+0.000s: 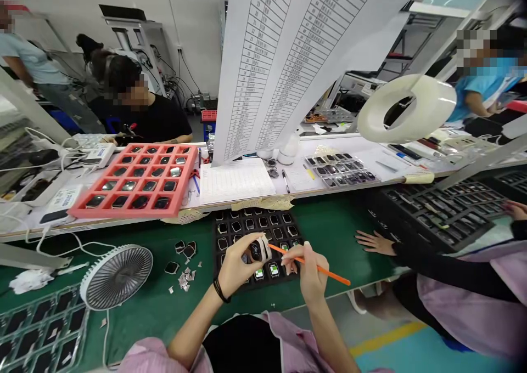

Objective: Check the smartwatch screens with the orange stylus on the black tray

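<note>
My left hand (235,267) is closed around a small smartwatch body (258,250), held up above a black foam tray (296,236). In my right hand (312,271) is a thin orange stick (337,278), gripped like a pen. Its tip reaches the side of the watch; whether it touches cannot be made out. Under my hands, the tray holds rows of square watch bodies, several with lit green-and-white screens (274,269). Loose watch parts (189,249) and small pale scraps (186,279) lie on the green mat left of the tray.
A round fan (117,277) and a clear tray (84,329) stand at left. On the shelf are a pink tray (181,189) of watches and a clear watch tray (341,170). Paper sheets (267,88) and a tape roll (407,108) hang ahead. A co-worker's hand (374,243) rests at right.
</note>
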Available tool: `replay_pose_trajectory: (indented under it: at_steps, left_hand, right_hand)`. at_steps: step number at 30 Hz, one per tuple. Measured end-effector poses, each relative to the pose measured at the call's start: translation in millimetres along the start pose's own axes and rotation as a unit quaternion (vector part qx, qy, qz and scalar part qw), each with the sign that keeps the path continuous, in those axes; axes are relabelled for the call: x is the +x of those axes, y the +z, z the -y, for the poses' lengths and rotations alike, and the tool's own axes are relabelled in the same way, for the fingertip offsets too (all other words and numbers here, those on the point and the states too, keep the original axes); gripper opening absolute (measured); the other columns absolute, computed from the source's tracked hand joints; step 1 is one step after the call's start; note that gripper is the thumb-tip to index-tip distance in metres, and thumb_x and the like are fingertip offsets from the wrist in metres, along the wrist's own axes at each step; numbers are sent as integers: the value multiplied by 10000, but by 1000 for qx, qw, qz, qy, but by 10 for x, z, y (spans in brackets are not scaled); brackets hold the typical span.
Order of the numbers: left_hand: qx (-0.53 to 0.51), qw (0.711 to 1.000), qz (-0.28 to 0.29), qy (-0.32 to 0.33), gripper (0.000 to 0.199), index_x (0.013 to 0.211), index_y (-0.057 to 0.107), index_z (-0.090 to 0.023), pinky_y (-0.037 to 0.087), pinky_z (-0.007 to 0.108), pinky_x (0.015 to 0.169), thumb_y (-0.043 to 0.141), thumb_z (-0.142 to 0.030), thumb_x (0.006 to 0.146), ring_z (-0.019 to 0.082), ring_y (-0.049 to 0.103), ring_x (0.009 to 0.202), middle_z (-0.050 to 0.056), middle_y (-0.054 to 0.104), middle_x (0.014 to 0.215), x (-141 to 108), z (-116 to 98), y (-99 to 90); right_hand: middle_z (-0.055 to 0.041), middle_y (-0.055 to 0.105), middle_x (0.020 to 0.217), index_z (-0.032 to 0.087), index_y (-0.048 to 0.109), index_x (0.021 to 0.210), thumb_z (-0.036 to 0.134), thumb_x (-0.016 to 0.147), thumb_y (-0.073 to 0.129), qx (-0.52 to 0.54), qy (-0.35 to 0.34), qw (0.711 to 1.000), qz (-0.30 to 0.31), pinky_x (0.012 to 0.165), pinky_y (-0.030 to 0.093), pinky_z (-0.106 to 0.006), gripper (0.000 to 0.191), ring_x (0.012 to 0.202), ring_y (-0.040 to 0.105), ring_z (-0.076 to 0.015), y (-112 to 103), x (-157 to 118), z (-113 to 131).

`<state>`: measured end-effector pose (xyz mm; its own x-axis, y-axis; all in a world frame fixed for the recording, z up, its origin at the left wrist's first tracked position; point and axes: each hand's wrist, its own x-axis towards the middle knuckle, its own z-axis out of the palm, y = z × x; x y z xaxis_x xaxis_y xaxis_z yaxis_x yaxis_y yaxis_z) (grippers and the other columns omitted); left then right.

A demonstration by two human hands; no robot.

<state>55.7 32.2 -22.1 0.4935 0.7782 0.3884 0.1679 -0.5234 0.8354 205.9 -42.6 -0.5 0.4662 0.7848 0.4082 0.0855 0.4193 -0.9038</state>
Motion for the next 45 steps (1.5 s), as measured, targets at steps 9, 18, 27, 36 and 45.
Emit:
replay_pose_trajectory:
  at_steps: [9, 18, 27, 36, 45]
  left_hand:
    - [13, 1000, -2, 5, 424, 1150, 613, -196, 599, 275, 671, 671, -156, 732, 230, 678, 968, 91, 685, 1139, 22, -23, -1]
    - [8, 1000, 7, -21, 417, 1143, 624, -197, 595, 280, 671, 655, -156, 729, 231, 674, 957, 90, 679, 1149, 63, -70, -27]
    - [30, 999, 5, -21, 434, 1151, 624, -195, 582, 288, 677, 670, -168, 721, 209, 685, 861, 83, 690, 1124, 67, 0, 0]
    - [100, 979, 105, -140, 466, 1122, 617, -218, 565, 292, 729, 748, -219, 675, 208, 655, 940, 52, 670, 1102, 174, 681, 296]
    - [187, 938, 158, -244, 380, 960, 636, -158, 543, 362, 836, 768, -90, 610, 246, 666, 916, 83, 597, 1066, -104, 1699, 1044]
  right_hand:
    - [-29, 625, 511, 173, 694, 612, 317, 970, 382, -19, -2, 1000, 2, 392, 348, -249, 496, 405, 504, -110, -7, 11, 21]
    - [-42, 640, 512, 187, 709, 602, 379, 963, 386, -11, 18, 1000, 15, 384, 340, -271, 521, 385, 513, -122, 19, 15, -10]
    - [-29, 636, 538, 189, 723, 645, 355, 970, 377, -7, 19, 999, 30, 376, 343, -255, 503, 381, 510, -107, 23, 37, -72]
    - [-34, 619, 497, 157, 669, 580, 454, 920, 437, 31, 106, 991, -80, 366, 311, -239, 508, 362, 483, -103, -179, 180, -398]
    - [-22, 593, 501, 141, 621, 595, 486, 899, 465, 0, 145, 976, -163, 364, 320, -225, 485, 363, 473, -96, -490, 139, -595]
